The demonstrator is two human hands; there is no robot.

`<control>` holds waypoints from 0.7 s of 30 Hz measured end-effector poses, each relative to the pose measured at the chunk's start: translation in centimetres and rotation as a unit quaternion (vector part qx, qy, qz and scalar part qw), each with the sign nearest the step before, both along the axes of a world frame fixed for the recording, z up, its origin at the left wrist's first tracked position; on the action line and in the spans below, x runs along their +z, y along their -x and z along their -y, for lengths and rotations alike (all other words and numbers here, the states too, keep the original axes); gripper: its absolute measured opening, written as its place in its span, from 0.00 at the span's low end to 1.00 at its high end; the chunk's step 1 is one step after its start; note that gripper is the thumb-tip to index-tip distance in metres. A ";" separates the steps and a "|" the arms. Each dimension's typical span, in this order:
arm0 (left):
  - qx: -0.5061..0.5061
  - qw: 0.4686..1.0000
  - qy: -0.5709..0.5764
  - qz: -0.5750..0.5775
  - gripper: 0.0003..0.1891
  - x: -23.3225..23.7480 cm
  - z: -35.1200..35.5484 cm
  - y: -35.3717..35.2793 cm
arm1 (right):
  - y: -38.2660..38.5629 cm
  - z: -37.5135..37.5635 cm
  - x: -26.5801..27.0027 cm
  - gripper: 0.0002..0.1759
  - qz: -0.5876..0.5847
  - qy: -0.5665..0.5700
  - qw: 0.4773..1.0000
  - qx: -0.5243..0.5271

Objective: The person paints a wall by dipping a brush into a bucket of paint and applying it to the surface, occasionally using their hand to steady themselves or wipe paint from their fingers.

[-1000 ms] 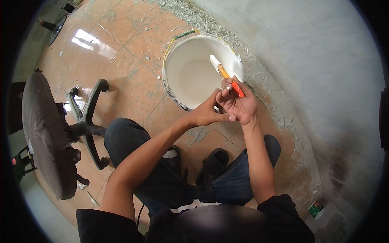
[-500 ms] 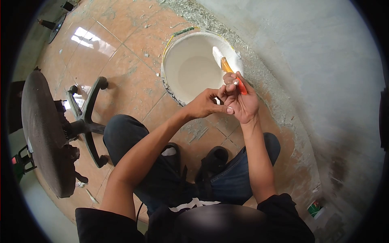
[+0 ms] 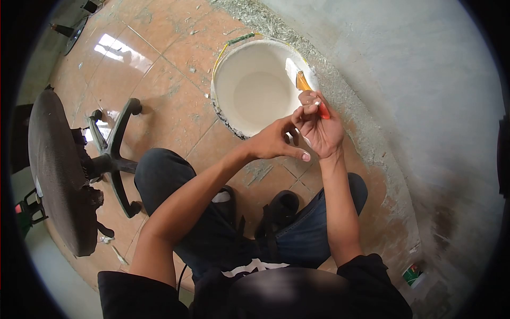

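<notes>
My right hand (image 3: pixel 321 127) is closed around the red end of a paintbrush (image 3: pixel 303 81), palm turned up. White coats the brush's head, which points up and left over the right inner side of a bucket (image 3: pixel 228 69). Pale, creamy liquid (image 3: pixel 260 98) lies in the bucket. Close beside the right hand's curled fingers is my left hand (image 3: pixel 279 141), its thumb stretched away and its fingers bent and partly hidden. Nothing shows in its grasp. There are white smears on the fingers of my right hand.
Bits of debris are scattered over the tiled floor (image 3: pixel 175 114). A rough strip of rubble (image 3: pixel 345 90) runs along the grey wall (image 3: pixel 414 95). An office chair (image 3: pixel 61 175) leans at the left. My knees (image 3: pixel 164 175) are bent below the bucket.
My left thumb has moved away from the right hand, widening the gap. My right hand and the paintbrush have shifted slightly right, with the brush's head a little lower.
</notes>
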State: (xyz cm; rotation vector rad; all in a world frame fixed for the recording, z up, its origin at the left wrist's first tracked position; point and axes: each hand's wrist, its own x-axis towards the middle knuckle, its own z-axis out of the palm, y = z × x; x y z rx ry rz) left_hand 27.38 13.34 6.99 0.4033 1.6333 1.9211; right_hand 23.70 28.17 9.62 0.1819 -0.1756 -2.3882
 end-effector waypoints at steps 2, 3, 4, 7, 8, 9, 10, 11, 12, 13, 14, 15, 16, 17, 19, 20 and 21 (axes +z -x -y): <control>0.012 1.000 0.007 0.006 0.30 0.2 0.0 0.0 | -0.3 0.4 0.0 0.13 -0.001 -0.006 1.000 0.011; 0.023 1.000 0.014 0.011 0.29 0.4 0.0 -0.1 | -0.4 0.6 0.0 0.13 -0.002 -0.003 1.000 0.016; 0.025 1.000 0.014 0.012 0.29 0.2 -0.1 -0.1 | -0.5 0.7 0.0 0.13 -0.002 0.001 1.000 0.020; 0.034 0.998 -0.057 0.015 0.26 -0.7 -0.2 -0.1 | -0.4 0.6 0.2 0.13 -0.022 0.004 1.000 0.002; 0.010 0.995 -0.083 0.053 0.25 -1.0 -0.2 -0.2 | -0.5 0.5 0.4 0.13 -0.022 0.004 1.000 0.002; -0.015 0.990 -0.109 0.090 0.24 -1.4 -0.3 -0.3 | -0.4 0.4 0.5 0.13 -0.031 0.002 1.000 -0.006; -0.016 0.990 -0.108 0.089 0.24 -1.7 -0.4 -0.4 | -0.4 0.3 0.7 0.13 -0.040 0.000 0.999 -0.014; -0.014 0.988 -0.114 0.100 0.23 -1.7 -0.5 -0.5 | -0.4 0.3 0.8 0.13 -0.041 0.000 0.999 -0.016; -0.011 0.987 -0.119 0.111 0.23 -1.8 -0.6 -0.5 | -0.5 0.2 0.9 0.13 -0.042 0.006 0.999 -0.015; -0.010 0.987 -0.119 0.110 0.23 -1.9 -0.6 -0.5 | -0.5 0.2 1.0 0.13 -0.044 0.011 0.999 -0.013; -0.028 0.982 -0.132 0.132 0.24 -1.5 -0.5 -0.4 | -0.5 0.3 0.9 0.13 -0.044 0.011 0.999 -0.012; -0.045 0.976 -0.145 0.155 0.26 -1.1 -0.4 -0.3 | -0.5 0.3 0.8 0.13 -0.044 0.023 0.999 -0.007; -0.044 0.976 -0.145 0.155 0.26 -0.7 -0.2 -0.2 | -0.6 0.4 0.8 0.13 -0.043 0.035 0.998 -0.001; -0.051 0.977 -0.120 0.170 0.28 0.4 0.1 0.0 | -0.7 0.5 0.7 0.13 -0.043 0.034 0.998 -0.001; -0.057 0.977 -0.095 0.184 0.30 1.6 0.4 0.1 | -0.9 0.9 0.6 0.14 -0.024 0.029 0.999 0.030; -0.054 0.980 -0.062 0.180 0.32 1.9 0.5 0.0 | -1.0 1.0 0.4 0.14 -0.024 0.029 0.999 0.031; -0.050 0.983 -0.029 0.177 0.34 2.1 0.6 0.0 | -1.1 1.2 0.2 0.14 -0.007 0.026 0.999 0.047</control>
